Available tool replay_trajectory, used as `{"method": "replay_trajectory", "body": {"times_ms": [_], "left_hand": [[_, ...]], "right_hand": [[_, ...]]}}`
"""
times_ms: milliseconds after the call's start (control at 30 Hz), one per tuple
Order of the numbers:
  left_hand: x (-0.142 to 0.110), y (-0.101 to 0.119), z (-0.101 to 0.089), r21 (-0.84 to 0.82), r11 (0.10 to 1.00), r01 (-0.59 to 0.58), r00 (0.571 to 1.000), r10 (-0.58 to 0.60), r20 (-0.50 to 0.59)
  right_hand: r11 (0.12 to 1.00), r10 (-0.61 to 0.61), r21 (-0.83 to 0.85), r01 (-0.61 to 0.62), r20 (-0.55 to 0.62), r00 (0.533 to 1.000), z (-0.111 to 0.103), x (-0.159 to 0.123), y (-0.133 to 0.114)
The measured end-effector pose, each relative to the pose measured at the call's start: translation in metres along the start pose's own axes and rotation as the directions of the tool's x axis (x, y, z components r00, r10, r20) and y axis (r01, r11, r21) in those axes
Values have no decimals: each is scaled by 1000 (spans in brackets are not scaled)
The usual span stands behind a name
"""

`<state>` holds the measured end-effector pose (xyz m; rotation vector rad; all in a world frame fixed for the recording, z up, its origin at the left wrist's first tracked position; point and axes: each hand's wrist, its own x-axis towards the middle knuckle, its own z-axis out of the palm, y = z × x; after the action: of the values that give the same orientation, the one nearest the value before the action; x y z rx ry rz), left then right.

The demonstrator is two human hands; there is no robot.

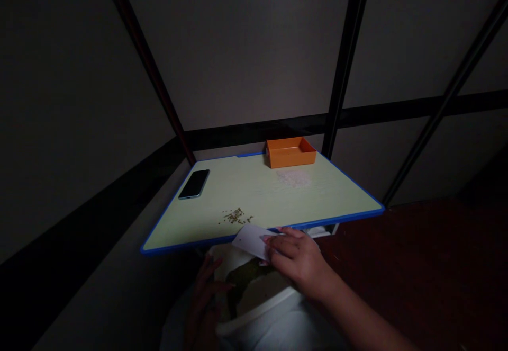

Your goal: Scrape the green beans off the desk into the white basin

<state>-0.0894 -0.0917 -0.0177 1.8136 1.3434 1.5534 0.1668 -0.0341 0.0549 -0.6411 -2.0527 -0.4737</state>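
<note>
In my right hand (296, 255) is a flat white card (252, 241) with a small hole near one end, pinched at its other end. The card is tilted at the table's front edge, above a white tub (257, 316). Dark green material, too dim to identify, shows inside the tub. My left hand (204, 298) grips the tub's left side, with fingers over the rim. Just beyond the card, a small scatter of greenish-brown grains (237, 216) lies on the table (246, 189). Farther back and to the right is a patch of pale, whitish grains (294, 177).
An orange open-topped tray (291, 156) stands at the back right of the table. Near the left edge lies a phone (194, 184) with a dark screen. The pale tabletop has a blue rim. Dark-framed wall panels (254, 49) rise behind, and the surroundings are dim.
</note>
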Motion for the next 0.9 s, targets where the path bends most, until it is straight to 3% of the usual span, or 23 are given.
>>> {"method": "replay_trajectory", "body": {"times_ms": [333,633,900], "left_hand": [[1,5,3,-46,998,42,999,-43,-20],[1,2,3,10,998,-67,998,67,-6],[2,7,5,15,997,-73,997,73,-38]], "right_hand": [[1000,18,-10,-19,-35,999,-2,3,-1],[999,26,-27,-28,-50,998,-5,4,-2],[999,44,-22,-44,-27,999,-2,1,0]]}}
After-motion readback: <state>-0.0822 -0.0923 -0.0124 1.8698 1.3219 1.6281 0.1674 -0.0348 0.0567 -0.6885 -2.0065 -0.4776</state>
